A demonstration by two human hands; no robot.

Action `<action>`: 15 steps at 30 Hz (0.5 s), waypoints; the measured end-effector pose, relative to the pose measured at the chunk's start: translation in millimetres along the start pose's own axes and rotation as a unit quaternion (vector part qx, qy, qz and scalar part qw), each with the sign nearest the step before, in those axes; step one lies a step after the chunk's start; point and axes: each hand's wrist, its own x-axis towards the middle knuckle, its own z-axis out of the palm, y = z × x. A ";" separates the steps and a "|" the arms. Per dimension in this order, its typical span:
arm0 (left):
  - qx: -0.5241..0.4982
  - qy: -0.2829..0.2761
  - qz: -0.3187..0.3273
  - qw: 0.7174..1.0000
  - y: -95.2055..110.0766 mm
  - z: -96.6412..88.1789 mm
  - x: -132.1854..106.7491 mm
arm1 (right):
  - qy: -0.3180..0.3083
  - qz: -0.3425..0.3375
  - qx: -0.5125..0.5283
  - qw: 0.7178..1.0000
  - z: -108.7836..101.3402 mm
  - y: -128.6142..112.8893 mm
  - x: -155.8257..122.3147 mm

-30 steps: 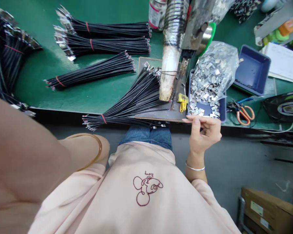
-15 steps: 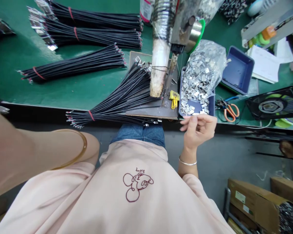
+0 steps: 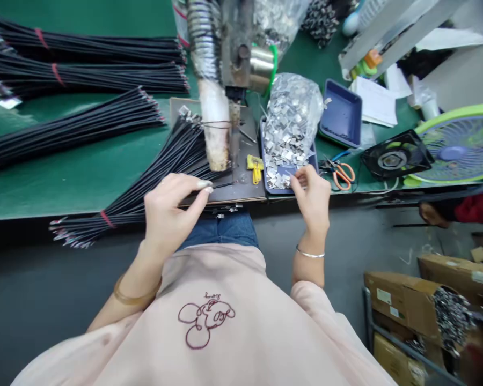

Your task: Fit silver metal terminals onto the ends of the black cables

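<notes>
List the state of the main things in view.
Left grip: pinched at one black cable
Right grip: curled over front tray, contents unclear
Nearest cable bundle: banded one end, other fanned out
Plastic bag: holding metal pieces
Orange tool: lying, handles spread
Carton: open, holding parts
Green fan: running or stopped, cannot tell

Green-topped workbench (image 3: 76,185), grey floor (image 3: 354,241) below (smooth, perhaps; it's dim there).

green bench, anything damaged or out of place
The white tube has a brown-stained lower end, perhaps scorched. The nearest black cable bundle lies askew, its tied end overhanging the front edge of the green bench.
</notes>
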 end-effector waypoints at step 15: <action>0.170 -0.110 0.050 0.978 -14.7 34.9 -9.2 | -0.039 -0.027 -0.040 0.998 4.6 7.6 25.2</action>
